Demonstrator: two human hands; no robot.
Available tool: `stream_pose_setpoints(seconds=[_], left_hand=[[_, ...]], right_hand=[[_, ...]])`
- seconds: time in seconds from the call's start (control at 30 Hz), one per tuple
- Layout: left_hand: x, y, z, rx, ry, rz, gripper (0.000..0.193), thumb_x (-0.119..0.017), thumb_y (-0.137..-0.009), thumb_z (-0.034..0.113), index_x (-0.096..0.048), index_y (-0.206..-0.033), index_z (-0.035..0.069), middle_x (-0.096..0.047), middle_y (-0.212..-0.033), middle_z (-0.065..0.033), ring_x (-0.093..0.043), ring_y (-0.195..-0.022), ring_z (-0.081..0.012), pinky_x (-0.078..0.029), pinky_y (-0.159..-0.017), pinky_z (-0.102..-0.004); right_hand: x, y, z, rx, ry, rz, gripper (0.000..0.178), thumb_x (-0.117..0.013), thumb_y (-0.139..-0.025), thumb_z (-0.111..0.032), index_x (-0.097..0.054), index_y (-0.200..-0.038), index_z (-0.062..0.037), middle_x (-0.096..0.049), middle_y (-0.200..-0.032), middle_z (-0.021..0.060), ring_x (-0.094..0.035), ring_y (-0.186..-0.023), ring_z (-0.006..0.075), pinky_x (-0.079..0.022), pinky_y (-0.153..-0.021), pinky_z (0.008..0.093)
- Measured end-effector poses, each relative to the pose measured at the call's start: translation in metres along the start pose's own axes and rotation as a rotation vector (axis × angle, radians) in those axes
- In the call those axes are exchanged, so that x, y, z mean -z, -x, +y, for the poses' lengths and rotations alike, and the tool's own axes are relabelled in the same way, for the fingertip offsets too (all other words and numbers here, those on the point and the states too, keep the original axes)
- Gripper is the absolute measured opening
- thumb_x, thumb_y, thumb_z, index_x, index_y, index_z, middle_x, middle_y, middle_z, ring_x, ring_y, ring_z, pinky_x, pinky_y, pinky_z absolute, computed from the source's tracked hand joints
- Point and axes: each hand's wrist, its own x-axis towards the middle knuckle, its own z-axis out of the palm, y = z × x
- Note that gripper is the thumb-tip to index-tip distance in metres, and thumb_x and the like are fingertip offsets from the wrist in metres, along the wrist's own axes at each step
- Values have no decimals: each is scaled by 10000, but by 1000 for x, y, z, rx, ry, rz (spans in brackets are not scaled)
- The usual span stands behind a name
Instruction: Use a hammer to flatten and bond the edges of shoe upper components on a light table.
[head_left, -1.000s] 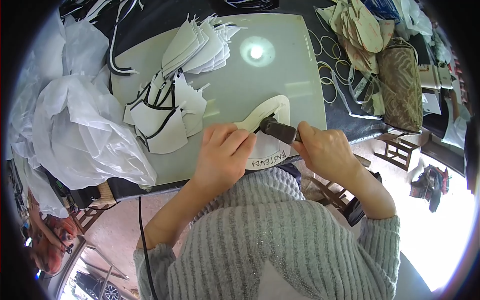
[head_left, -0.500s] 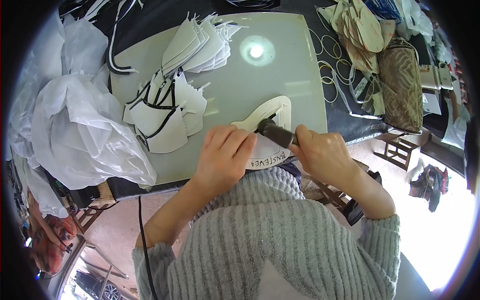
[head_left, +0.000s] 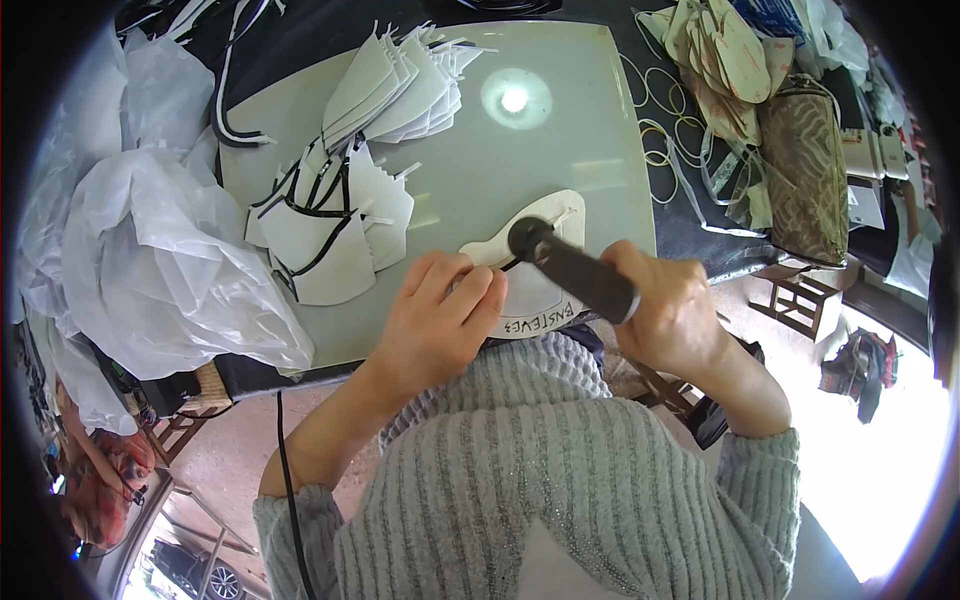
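In my right hand [head_left: 668, 305] is a hammer [head_left: 592, 277] with a dark handle and a round head, the fingers wrapped round the handle. Its head covers part of a cream, foot-shaped template [head_left: 575, 205] with handwriting along its near edge. Lying on that template is a white piece [head_left: 535, 292] with a dark strip on it. My left hand [head_left: 440, 318] is closed, its bent fingertips pressed down on the left side of the white piece and template. Whether the hammer touches the piece cannot be seen.
A pale board [head_left: 520, 165] lies under the work. White cut pieces with black straps [head_left: 330, 245] and a white stack [head_left: 400, 90] sit on its left. Plastic bags [head_left: 170, 250] crowd the left edge. Right of the board are insole-shaped pieces [head_left: 715, 55], cords and a patterned pouch [head_left: 805, 175].
My right hand has moved slightly right and the hammer has swung, its handle now appearing longer and its head more face-on. The left hand has shifted only slightly.
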Motion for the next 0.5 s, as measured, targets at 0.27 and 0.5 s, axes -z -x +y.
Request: stream_pose_setpoints(seconds=[0.27,0.5], left_hand=[[0,3,-1,-16,0,-3,249,-649,-737,96,-671,-955,-22,-605,-964,-87,-582,-928,-258,-498,-812,-413],[0,5,1,-8,-5,-20,253,-647,-728,100,-672,-952,-15,-610,-974,-84,-587,-943,-259,-497,-825,-415]], right_hand=[[-3,-1,0,22,-16,-73,332,-620,-951,-325,-491,-813,-52,-558,-598,58,-579,-456,273,-464,-421,362],[-7,-2,0,-4,55,-157,348,-605,-959,-345,-501,-816,-45,-589,-577,83,-598,-471,275,-454,-422,386]])
